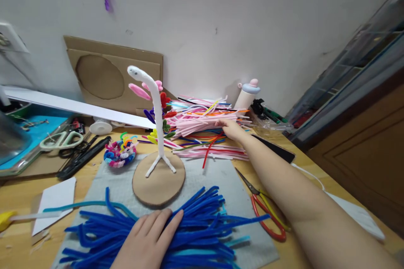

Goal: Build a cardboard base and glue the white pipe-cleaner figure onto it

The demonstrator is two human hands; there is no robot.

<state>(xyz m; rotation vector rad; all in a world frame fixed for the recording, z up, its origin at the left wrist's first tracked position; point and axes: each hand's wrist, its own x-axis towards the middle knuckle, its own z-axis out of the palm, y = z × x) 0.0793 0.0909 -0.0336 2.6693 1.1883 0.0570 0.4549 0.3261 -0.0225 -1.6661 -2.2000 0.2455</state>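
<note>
My left hand (pixel 148 235) lies with its fingers stretched flat over a thick bundle of blue pipe cleaners (pixel 195 222), some of them lighter blue. Farther back, my right hand (pixel 232 129) reaches to the right side of a heap of mostly pink pipe cleaners (pixel 192 124). Its fingers are bent against the heap; what they grip is partly hidden. A red pipe cleaner (pixel 209 153) slants down from just under that hand. Between the hands stands a white wrapped, curved stem (pixel 158 122) with forked feet on a round cardboard base (pixel 158 189). Small coloured petal shapes show behind the stem.
Open red-and-yellow-handled scissors (pixel 268 216) lie beneath my right forearm. Left are a colourful pipe-cleaner ring (pixel 120 153), pale-handled scissors (pixel 61 141) and a white card piece (pixel 55 206). Behind stand a cardboard sheet (pixel 139 61) and a bottle (pixel 246 96). A phone (pixel 277 149) lies right.
</note>
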